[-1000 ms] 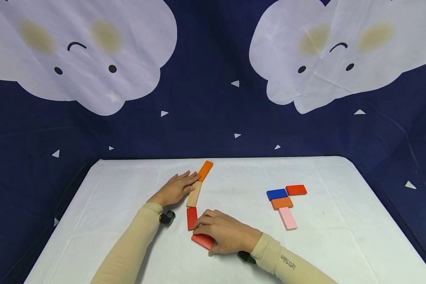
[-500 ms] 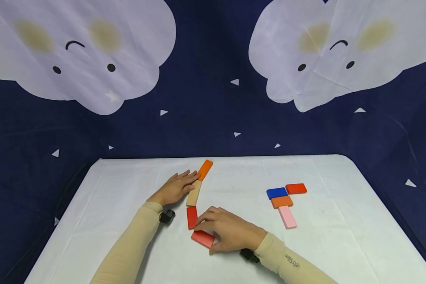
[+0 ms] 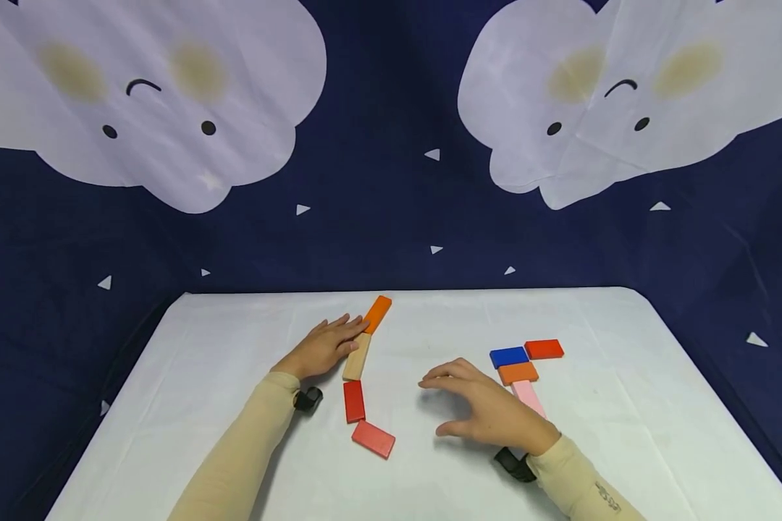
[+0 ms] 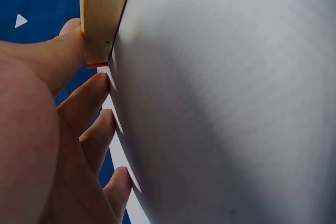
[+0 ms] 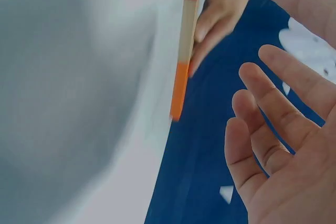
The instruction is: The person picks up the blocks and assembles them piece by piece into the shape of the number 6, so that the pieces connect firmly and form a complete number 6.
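Note:
A curved row of flat blocks lies left of the table's middle: an orange block [image 3: 379,312] at the far end, a plain wooden block [image 3: 357,357], a red block [image 3: 354,401] and a light red block [image 3: 373,439] set at a slant nearest me. My left hand [image 3: 326,349] rests with spread fingers against the orange and wooden blocks; in the left wrist view its thumb touches the wooden block [image 4: 105,14]. To the right of the row, my right hand [image 3: 489,405] hovers over the table with fingers apart and nothing in them, partly covering a pink block [image 3: 528,396].
Beyond my right hand lie a blue block [image 3: 509,357], a second orange block [image 3: 518,373] and another red block [image 3: 544,349], grouped with the pink one. A white cloth covers the table [image 3: 625,405]. Behind its far edge hangs a dark blue curtain [image 3: 384,181] with clouds.
My right hand has let go of the light red block and moved right, away from the row. The left hand and the row's blocks stay where they were.

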A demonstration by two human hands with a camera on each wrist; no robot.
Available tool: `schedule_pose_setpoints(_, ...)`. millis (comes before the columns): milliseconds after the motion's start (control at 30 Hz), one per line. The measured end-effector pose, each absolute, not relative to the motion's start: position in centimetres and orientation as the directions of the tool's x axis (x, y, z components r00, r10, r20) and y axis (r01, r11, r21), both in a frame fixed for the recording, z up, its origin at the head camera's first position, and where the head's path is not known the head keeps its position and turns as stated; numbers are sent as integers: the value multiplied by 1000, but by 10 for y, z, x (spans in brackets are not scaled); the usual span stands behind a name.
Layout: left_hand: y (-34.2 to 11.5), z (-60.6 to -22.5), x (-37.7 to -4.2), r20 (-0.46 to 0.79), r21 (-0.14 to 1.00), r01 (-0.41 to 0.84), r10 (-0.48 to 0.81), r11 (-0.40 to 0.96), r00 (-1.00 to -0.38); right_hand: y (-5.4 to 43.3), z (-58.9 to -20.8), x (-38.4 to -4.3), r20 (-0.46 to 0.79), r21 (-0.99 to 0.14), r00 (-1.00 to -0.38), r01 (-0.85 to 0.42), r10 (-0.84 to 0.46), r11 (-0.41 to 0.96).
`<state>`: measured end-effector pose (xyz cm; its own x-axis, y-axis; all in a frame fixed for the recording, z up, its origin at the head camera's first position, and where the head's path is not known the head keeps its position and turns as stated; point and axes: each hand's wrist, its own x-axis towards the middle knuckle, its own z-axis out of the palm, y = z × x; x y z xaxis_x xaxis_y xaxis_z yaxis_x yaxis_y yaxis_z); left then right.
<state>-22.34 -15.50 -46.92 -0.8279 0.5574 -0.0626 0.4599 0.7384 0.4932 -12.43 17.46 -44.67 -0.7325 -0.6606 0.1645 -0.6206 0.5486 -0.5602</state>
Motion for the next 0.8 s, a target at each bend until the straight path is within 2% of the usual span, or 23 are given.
schedule_pose_setpoints(200, -156, -468, -225, -59, 493, 464, 560, 736, -826, 205, -443, -122, 161, -561, -815, -539, -556, 628)
schedule_pose_setpoints(467, -160, -468, -219, -84, 475, 433, 529, 766, -844, 236, -441, -122, 204, -528, -831, -539, -518, 656)
schedule_pose_setpoints(800, -154, -467, -222, -82, 455, 452, 542, 767, -836, 266, -448, -117, 161, -518, -895, -435, -416, 736)
